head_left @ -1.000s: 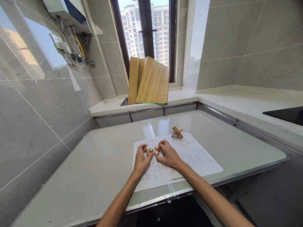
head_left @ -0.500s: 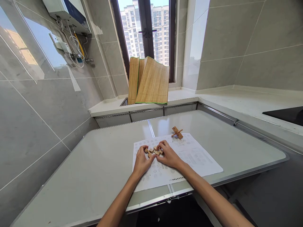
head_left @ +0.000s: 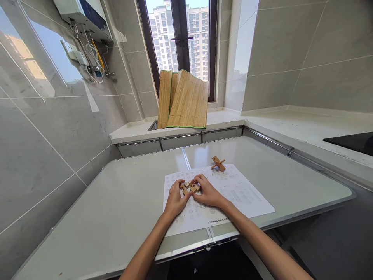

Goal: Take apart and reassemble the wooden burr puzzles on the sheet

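Small pale wooden puzzle pieces (head_left: 194, 188), notched blocks, sit close together between my two hands above a printed paper sheet (head_left: 241, 194). My left hand (head_left: 176, 199) is closed, thumb and fingers curled around the left end of the pieces. From the right, my right hand (head_left: 206, 193) pinches the other end between thumb and fingertips. Both thumbs nearly meet at the near side. Fingers hide parts of the blocks, so how they interlock cannot be made out. Beyond my right hand, a darker brown wooden piece with a crossing rod (head_left: 218, 163) rests at the sheet's far edge.
The sheet lies on a pale folding table (head_left: 122, 202) with a metal seam down its middle. A white ledge (head_left: 227, 116) runs behind, with a folded bamboo mat (head_left: 188, 101) standing before the window. A black panel (head_left: 355, 142) lies on the right counter.
The wooden pieces between my hands have turned slightly and sit a little closer together. My fingers have shifted a little; the brown wooden piece and the sheet have not moved.
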A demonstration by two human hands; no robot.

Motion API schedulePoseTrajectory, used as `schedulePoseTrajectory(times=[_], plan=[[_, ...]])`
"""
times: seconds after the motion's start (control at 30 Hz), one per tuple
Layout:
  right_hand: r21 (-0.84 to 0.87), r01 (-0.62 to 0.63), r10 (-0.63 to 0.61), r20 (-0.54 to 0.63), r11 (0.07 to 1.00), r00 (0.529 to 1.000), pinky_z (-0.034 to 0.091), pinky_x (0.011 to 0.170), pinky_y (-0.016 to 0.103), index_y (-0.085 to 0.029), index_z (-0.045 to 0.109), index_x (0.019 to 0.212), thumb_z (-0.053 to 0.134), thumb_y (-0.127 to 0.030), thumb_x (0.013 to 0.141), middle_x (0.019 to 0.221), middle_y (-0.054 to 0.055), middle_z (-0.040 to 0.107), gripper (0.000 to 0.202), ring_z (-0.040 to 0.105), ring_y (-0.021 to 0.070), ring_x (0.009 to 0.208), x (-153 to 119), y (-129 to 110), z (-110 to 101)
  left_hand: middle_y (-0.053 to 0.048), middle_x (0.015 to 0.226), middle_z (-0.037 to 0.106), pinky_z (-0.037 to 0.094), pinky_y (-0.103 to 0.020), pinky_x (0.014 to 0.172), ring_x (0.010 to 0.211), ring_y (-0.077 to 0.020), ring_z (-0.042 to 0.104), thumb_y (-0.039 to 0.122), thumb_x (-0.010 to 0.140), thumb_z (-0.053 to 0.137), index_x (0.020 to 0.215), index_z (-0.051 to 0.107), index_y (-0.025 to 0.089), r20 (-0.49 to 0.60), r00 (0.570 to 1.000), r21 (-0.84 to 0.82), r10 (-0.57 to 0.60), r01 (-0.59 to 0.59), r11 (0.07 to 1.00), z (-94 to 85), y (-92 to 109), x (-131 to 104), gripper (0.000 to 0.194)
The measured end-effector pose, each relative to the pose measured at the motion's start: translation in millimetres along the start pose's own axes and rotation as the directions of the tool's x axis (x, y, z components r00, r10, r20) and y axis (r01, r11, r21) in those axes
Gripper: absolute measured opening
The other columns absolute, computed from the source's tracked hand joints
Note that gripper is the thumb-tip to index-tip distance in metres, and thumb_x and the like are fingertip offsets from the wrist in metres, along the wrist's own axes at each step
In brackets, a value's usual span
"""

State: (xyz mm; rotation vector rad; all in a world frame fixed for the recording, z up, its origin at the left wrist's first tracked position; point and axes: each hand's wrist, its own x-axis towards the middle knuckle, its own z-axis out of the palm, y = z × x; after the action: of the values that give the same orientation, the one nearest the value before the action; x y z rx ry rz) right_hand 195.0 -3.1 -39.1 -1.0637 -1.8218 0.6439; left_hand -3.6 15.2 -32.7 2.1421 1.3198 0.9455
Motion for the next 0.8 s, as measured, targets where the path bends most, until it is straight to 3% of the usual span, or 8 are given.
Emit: schedulePoseTrajectory(times=[0.33,0.8], plan=[[0.074,-0.014,0.01,0.059,0.997,0.998,0.053,0.079,0.033,-0.024,0.058,0.113,0.063,-0.011,0.074,0.118,0.006,0.05,0.042,0.059,0.0205,0.1,1.6,-2.4,-0.2,-0.01,0.13,0.061,0.045,-0.045,0.106,0.123,-0.0289,0.058,0.03,0.077,0.075,0.128,0.052,0.024,0.059,0.997,-0.071,0.046,-0.042,0.997,-0.5,2.7,-1.7,0.056],[0.169,-0.007,0.0,0.043,0.986,0.999,0.056,0.083,0.033,-0.025,0.058,0.113,0.056,-0.006,0.072,0.117,0.006,0.051,0.044,0.06,0.0208,0.107,2.1,-0.9,2.6,-0.008,0.119,0.067,0.05,-0.044,0.096,0.11,-0.0282,0.064,0.038,0.077,0.075,0.122,0.057,0.025,-0.012,0.999,-0.026,0.031,-0.031,0.999,-2.9,4.4,0.1,0.05]])
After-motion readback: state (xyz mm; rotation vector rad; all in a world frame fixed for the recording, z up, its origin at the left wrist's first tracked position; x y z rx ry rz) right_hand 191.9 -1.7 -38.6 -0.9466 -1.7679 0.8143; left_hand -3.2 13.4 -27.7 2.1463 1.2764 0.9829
